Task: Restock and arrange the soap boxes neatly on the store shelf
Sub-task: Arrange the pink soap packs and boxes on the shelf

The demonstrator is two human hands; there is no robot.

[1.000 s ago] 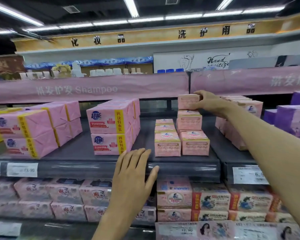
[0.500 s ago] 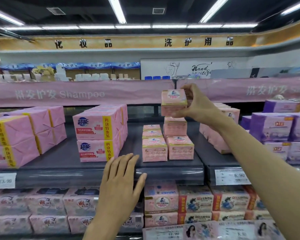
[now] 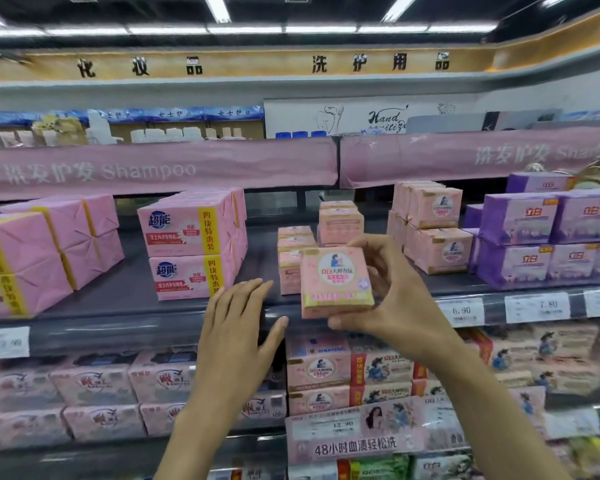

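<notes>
Pink soap box in right hand — label facing camera, near upright.

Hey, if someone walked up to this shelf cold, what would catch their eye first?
The right hand holds a pink soap box up in front of the middle shelf, its face toward the camera. The left hand spreads open just left of it. Stacked purple boxes stand at the right.

A shop aisle: stocked shelves of boxed soap, price tags on the edges, a pink "Shampoo" banner overhead.
</notes>
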